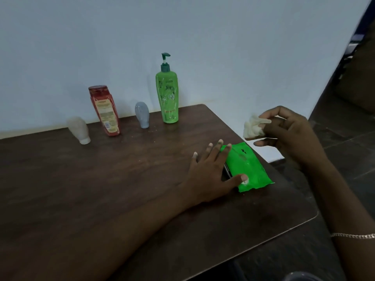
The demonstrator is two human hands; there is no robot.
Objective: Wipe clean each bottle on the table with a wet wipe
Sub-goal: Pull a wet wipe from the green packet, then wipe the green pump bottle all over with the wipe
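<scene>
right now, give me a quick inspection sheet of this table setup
surface: dark wooden table, small crumbs near the bottles
job's things: white tube, red bottle, grey tube and green pump bottle upright in a row by the wall; green wipes pack at the right edge
clutter: nothing seen
grippers: left hand flat, pressing on the pack; right hand raised, pinching a crumpled wipe
cables: nothing seen
surroundings: pale wall behind, dark floor to the right

Dim room, pale wall (182, 27), dark table (101, 179)
</scene>
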